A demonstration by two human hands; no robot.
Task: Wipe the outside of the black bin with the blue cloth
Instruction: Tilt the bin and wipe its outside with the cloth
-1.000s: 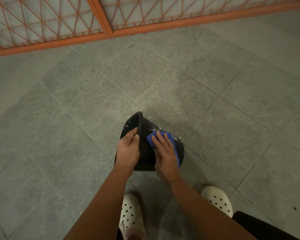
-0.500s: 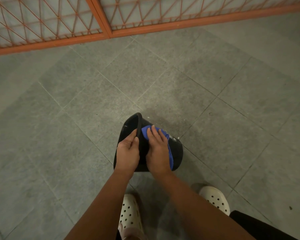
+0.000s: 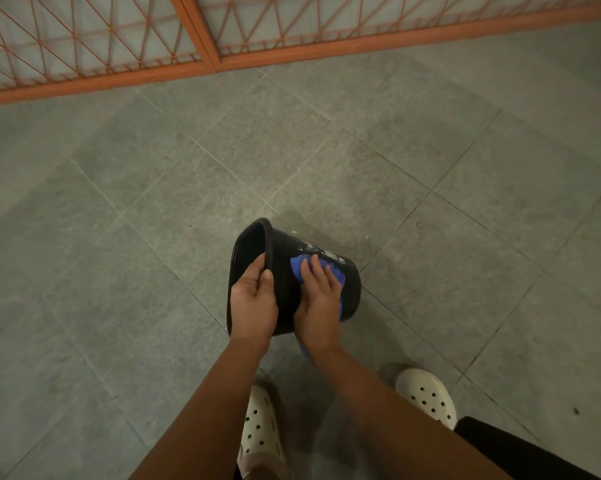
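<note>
Left hand [image 3: 254, 303] clamps the bin [image 3: 351, 289] at its rim: fingers hooked inside the mouth, thumb curled over the outside. Bin is tipped on its side just ahead of the feet, mouth facing left, base to the right, long axis roughly left-right. Can't tell if it rests on the floor [image 3: 119, 237]. White smears on its upper wall. Right hand [image 3: 318, 299] lies flat on the side wall, fingers straight and close together, pressing the cloth [image 3: 297, 268] against it. Cloth shows past the fingertips and below the wrist. Pale shoes [image 3: 427, 396] below, orange fence [image 3: 188, 46] well behind.
</note>
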